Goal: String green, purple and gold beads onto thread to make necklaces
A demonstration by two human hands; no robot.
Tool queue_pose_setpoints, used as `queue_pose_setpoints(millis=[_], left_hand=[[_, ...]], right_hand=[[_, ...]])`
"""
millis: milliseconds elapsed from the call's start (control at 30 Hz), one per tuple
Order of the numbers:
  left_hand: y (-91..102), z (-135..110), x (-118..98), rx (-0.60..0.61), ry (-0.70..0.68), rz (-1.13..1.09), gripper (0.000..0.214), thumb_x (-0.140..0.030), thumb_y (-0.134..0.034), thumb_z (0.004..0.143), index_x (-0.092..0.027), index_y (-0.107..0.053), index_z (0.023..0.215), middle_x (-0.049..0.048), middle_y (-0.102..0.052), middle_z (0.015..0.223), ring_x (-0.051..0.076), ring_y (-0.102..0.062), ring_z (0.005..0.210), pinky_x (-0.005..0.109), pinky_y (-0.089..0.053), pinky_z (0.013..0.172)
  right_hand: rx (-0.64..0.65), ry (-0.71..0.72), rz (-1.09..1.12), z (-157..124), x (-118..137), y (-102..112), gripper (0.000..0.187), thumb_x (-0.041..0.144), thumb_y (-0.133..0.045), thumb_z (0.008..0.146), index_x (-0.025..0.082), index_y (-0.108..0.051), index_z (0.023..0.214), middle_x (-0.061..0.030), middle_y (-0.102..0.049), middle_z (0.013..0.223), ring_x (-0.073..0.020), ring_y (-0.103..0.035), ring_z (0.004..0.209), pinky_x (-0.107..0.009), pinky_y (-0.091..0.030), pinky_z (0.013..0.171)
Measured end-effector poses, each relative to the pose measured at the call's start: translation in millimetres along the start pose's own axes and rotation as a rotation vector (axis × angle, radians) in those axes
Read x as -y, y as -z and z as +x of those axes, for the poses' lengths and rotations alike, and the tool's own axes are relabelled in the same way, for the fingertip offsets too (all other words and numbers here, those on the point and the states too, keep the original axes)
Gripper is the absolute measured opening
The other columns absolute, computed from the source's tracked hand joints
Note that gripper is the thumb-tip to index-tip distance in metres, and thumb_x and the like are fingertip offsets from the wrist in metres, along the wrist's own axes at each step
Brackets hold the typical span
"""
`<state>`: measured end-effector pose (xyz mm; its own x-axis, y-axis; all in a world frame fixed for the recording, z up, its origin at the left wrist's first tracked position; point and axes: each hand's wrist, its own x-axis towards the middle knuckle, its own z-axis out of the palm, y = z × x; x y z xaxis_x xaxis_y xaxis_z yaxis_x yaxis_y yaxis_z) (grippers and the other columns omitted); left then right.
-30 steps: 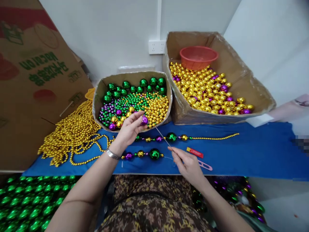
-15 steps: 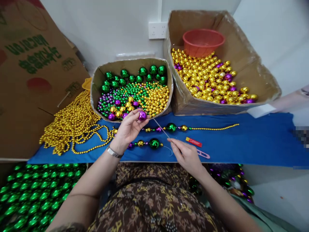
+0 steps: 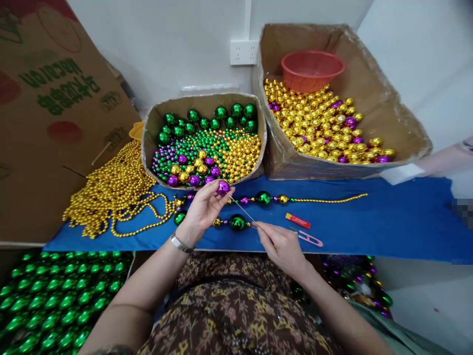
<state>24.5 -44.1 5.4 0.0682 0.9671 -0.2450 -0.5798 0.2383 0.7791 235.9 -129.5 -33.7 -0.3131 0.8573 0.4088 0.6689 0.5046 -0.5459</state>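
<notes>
A shiny purple bead (image 3: pixel 223 187) is pinched in the fingertips of my left hand (image 3: pixel 205 206), just in front of the smaller bead box. My right hand (image 3: pixel 281 245) grips a long thin needle (image 3: pixel 242 208) near its lower end; its far tip meets the purple bead. Whether the tip has gone into the bead's hole I cannot tell. Under my hands lies a strand of green, gold and purple beads (image 3: pixel 237 222), partly hidden by my left hand. Behind it runs another beaded strand (image 3: pixel 263 198) that ends in a fine gold chain of beads.
The smaller cardboard box (image 3: pixel 148 118) holds mixed beads; the larger box (image 3: pixel 402 118) holds gold and purple beads and a red basin (image 3: pixel 313 71). Gold bead strings (image 3: pixel 107 192) pile at left. A red-and-yellow lighter-like item (image 3: pixel 297 220) and pink cutter (image 3: pixel 310 239) lie right on the blue cloth (image 3: pixel 399 212).
My left hand has brought the purple bead slightly down and right, away from the box. The needle's tip now meets the bead; before, it pointed just right of it.
</notes>
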Motion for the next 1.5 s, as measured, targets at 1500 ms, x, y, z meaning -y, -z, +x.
queue_pose_setpoints(millis=[1500], left_hand=[[10.7,-12,-9,-0.038,-0.032,-0.064,0.011,-0.021,-0.072,0.077,-0.014,-0.065,0.082,0.0031,-0.071,0.083,0.020,-0.071,0.086,0.037,-0.057,0.093]], right_hand=[[0.036,0.124,-0.280,2,5,3,0.030,0.019,-0.042,0.097,0.015,-0.066,0.113,-0.0048,-0.074,0.079,-0.0142,-0.066,0.066,-0.025,-0.047,0.064]])
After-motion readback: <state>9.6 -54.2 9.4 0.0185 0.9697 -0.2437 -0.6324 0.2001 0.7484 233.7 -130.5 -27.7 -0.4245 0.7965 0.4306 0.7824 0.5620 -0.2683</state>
